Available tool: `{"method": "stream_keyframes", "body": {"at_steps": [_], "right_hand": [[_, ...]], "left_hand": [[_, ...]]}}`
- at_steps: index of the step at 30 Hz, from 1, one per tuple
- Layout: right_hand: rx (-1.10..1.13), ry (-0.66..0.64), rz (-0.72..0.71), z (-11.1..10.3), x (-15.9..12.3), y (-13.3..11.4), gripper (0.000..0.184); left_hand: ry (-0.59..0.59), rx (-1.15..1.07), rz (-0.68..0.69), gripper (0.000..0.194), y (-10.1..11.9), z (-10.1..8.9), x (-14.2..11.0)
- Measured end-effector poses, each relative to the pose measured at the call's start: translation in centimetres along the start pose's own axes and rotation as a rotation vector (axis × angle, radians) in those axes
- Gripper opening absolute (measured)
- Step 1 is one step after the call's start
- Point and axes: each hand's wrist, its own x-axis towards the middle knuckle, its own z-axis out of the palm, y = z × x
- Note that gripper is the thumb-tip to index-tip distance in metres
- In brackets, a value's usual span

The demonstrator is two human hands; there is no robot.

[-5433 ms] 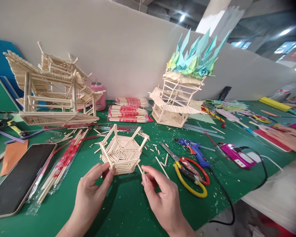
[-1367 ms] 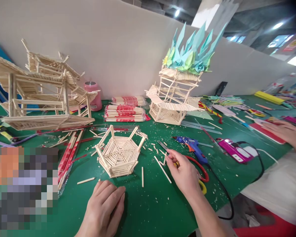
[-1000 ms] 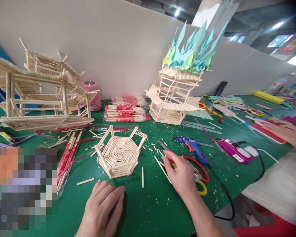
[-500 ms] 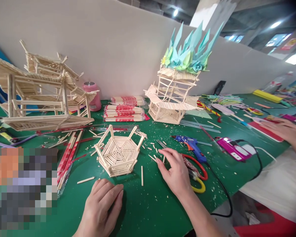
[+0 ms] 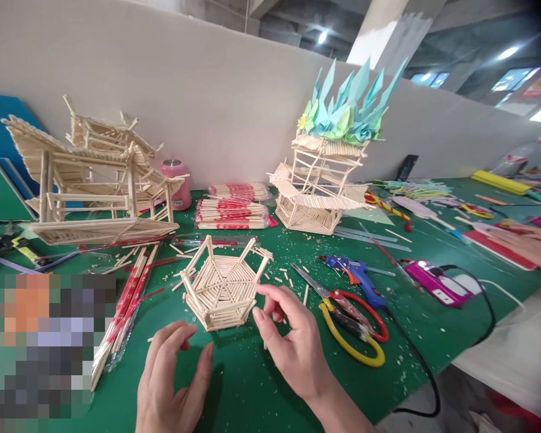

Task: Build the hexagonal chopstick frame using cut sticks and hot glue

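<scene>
A lane of green surface (image 5: pixel 238 400) opens between the left hand (image 5: pixel 175 373) and the right hand (image 5: pixel 291 343), reaching the stick frame's (image 5: pixel 223 287) near edge. Scissors (image 5: pixel 348 320) and a glue gun (image 5: pixel 360 279) obstruct the right-hand approach; wrapped sticks (image 5: pixel 124 319) flank the left, while packaged bundles (image 5: pixel 232 214) and a stick tower (image 5: pixel 315 204) stand behind.

Polygonal stick frame (image 5: pixel 225 287): pale wood, web-patterned base, corner posts (image 5: pixel 247 249) leaning outward, open-topped; base down on green tabletop (image 5: pixel 246 394).
</scene>
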Motion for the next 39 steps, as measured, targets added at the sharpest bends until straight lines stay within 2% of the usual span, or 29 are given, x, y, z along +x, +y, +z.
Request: {"method": "stream_keyframes", "body": {"at_steps": [8,13,17,20,27,32,35,39], "right_hand": [[-0.093,-0.135,0.114,0.5,-0.6,1.3,0.032],[-0.238,-0.136,0.078,0.6,-1.0,2.3,0.026],[-0.44,-0.26,-0.009,0.0,-1.6,2.9,0.013],[-0.489,-0.295,-0.059,-0.9,-1.9,3.8,0.016],[-0.539,-0.239,-0.078,-3.6,-1.1,6.7,0.019],[-0.562,-0.139,-0.066,-5.2,-0.9,7.0,0.019],[-0.587,-0.028,-0.021,-7.4,-1.8,7.4,0.021],[-0.691,0.109,0.089,-10.9,-3.9,9.4,0.024]], "left_hand": [[-0.066,0.024,-0.115,0.021,-0.5,0.9,0.2],[-0.108,0.038,-0.128,0.013,-0.7,1.2,0.5],[-0.145,0.066,-0.168,0.009,-0.8,1.6,0.7],[-0.173,0.072,-0.195,0.017,-0.7,1.8,0.9],[-0.227,0.029,-0.21,0.023,-0.1,2.3,1.5],[-0.223,0.023,-0.219,0.022,-0.1,2.6,1.2],[-0.208,0.033,-0.228,0.021,-0.2,2.5,1.0],[-0.171,0.053,-0.251,0.022,-0.5,2.1,0.8]]}}
